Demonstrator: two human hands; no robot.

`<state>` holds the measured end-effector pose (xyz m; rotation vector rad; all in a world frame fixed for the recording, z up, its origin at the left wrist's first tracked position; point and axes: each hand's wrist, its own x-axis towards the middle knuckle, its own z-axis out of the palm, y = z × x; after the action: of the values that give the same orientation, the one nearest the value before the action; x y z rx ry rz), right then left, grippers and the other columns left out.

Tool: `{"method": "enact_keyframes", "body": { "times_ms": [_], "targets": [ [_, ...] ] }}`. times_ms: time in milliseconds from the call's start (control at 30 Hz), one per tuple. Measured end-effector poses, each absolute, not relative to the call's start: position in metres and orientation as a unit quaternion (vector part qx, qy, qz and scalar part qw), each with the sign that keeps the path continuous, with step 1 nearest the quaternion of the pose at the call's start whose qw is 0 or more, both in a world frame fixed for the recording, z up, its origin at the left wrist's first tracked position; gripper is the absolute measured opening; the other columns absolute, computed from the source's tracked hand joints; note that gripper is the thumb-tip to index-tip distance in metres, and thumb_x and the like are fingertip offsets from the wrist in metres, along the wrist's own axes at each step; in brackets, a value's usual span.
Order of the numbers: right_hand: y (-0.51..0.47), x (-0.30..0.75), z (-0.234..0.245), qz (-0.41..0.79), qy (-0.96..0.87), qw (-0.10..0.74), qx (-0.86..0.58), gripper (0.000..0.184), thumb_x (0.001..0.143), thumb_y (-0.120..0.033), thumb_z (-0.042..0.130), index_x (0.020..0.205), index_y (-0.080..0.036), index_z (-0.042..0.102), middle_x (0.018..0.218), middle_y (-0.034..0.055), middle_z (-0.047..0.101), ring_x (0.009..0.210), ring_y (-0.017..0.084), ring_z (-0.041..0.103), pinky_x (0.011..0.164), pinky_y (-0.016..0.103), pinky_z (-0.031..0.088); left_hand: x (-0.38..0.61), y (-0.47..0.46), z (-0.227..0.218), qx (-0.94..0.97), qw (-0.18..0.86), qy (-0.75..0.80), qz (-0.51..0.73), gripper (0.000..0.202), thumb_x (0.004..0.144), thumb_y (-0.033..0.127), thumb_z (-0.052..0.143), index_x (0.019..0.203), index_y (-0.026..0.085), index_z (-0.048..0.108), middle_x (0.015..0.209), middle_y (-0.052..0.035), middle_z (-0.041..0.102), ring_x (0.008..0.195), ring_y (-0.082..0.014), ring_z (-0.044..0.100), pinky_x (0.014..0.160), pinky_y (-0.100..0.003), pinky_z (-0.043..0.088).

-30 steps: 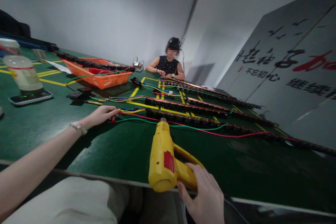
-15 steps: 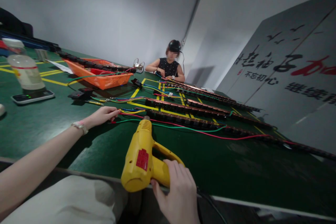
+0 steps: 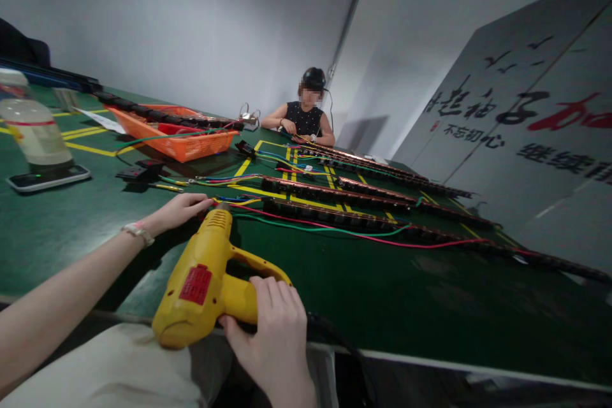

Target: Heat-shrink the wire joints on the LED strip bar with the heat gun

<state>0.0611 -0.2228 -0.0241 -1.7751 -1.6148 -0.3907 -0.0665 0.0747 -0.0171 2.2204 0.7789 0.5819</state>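
Observation:
My right hand (image 3: 277, 325) is wrapped round the handle of a yellow heat gun (image 3: 205, 274) with a red label on its side. The gun's nozzle points away from me, close by my left hand (image 3: 187, 205). Fingers of that left hand pinch the ends of thin coloured wires (image 3: 243, 202), red and yellow among them; the very tips are partly hidden behind the nozzle. These wires run right into a long dark strip with copper-coloured edging (image 3: 325, 213). A green wire (image 3: 306, 229) and a long red wire (image 3: 363, 234) trail along its near side.
More long strips (image 3: 382, 166) lie across the green table (image 3: 430, 306). At the left are an orange basket (image 3: 191, 146), a bottle (image 3: 36, 134) and a phone (image 3: 50, 180). Opposite sits a person (image 3: 308, 118) handling wires. Black connectors (image 3: 141, 172) lie near my left hand.
The heat gun in my right hand has moved left, bringing its nozzle up to the wire ends by my left hand. My left hand still pinches the wires.

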Motion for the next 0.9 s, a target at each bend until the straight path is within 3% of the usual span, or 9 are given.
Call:
{"method": "enact_keyframes", "body": {
  "times_ms": [200,400,600,800,900],
  "targets": [
    [-0.225,0.067,-0.027,-0.191,-0.602,0.373,-0.68,0.052,0.08,-0.065,0.047,0.096,-0.017,0.058,0.076,0.0037,0.059,0.071,0.021,0.055,0.064,0.035,0.044,-0.071,0.08,-0.019,0.842,0.401,0.295,0.21,0.05,0.082,0.063,0.045,0.079,0.014,0.057,0.067,0.0029,0.05,0.066,-0.0124,0.044,0.06,-0.022,0.035],
    [-0.253,0.092,-0.025,-0.192,-0.597,0.355,-0.693,0.044,0.078,-0.055,0.057,0.1,-0.018,0.058,0.084,0.0052,0.064,0.078,0.022,0.059,0.071,0.035,0.045,-0.072,0.082,-0.012,0.845,0.396,0.282,0.222,0.05,0.078,0.064,0.049,0.067,0.015,0.058,0.066,0.0011,0.053,0.07,-0.0145,0.047,0.068,-0.023,0.037],
    [-0.285,0.126,-0.033,-0.24,-0.577,0.303,-0.719,0.045,0.079,-0.055,0.056,0.105,-0.017,0.057,0.091,0.0077,0.065,0.083,0.024,0.06,0.075,0.036,0.045,-0.072,0.078,-0.011,0.862,0.399,0.241,0.2,0.05,0.075,0.061,0.052,0.058,0.015,0.063,0.095,-0.0071,0.061,0.092,-0.0221,0.053,0.089,-0.028,0.037],
    [-0.309,0.155,-0.03,-0.311,-0.57,0.251,-0.718,0.046,0.08,-0.054,0.058,0.106,-0.016,0.055,0.091,0.0064,0.065,0.082,0.021,0.061,0.076,0.032,0.044,-0.071,0.069,-0.006,0.876,0.378,0.248,0.17,0.055,0.075,0.066,0.05,0.061,0.017,0.07,0.1,-0.0078,0.059,0.095,-0.0227,0.054,0.092,-0.029,0.038],
    [-0.314,0.161,-0.028,-0.312,-0.561,0.24,-0.728,0.046,0.081,-0.056,0.056,0.106,-0.017,0.055,0.09,0.0062,0.065,0.081,0.021,0.061,0.075,0.032,0.043,-0.068,0.065,-0.004,0.875,0.367,0.26,0.18,0.058,0.071,0.071,0.05,0.054,0.018,0.067,0.097,-0.0069,0.06,0.09,-0.0221,0.055,0.087,-0.029,0.041]
  ]
}}
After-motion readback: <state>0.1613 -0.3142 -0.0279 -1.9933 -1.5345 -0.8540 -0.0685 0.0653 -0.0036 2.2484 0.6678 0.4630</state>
